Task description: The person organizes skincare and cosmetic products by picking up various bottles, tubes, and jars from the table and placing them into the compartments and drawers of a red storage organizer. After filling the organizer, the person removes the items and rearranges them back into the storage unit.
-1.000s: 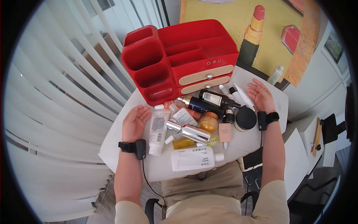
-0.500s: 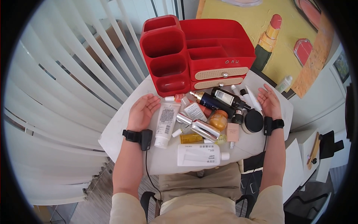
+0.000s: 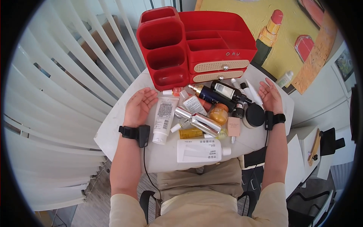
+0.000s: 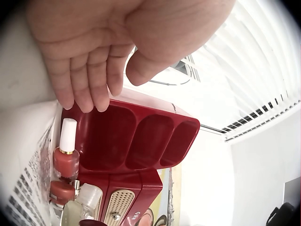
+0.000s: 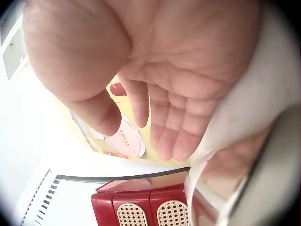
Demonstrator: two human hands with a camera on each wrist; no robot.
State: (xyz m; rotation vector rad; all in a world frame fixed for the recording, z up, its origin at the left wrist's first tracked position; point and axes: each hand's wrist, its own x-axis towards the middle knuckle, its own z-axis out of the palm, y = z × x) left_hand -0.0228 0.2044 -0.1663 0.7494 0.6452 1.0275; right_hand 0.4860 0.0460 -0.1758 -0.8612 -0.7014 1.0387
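My left hand (image 3: 140,106) rests on the table's left side with relaxed fingers, holding nothing, beside a white squeeze tube (image 3: 165,117). On the right, my right hand (image 3: 270,96) lies palm inward and empty, nearest a slim white tube (image 3: 254,92) and a black-lidded jar (image 3: 255,115). Between them lies a pile: a silver bottle (image 3: 204,123), an amber jar (image 3: 219,114), a dark blue pump bottle (image 3: 211,94), a black bottle (image 3: 227,90), a pink box-like bottle (image 3: 233,126) and a white bottle (image 3: 199,150). Red nail polish (image 4: 66,163) shows in the left wrist view.
A red organizer (image 3: 223,55) with open compartments and two woven-front drawers stands at the table's back. Behind it leans a yellow painting (image 3: 295,22) with a lipstick; a small bottle (image 3: 285,78) stands near it. Vertical blinds (image 3: 68,113) hang at left.
The head view has shifted, so the whole scene moves in frame. Both hands stay beside the pile, and the items and organizer keep their places on the table.
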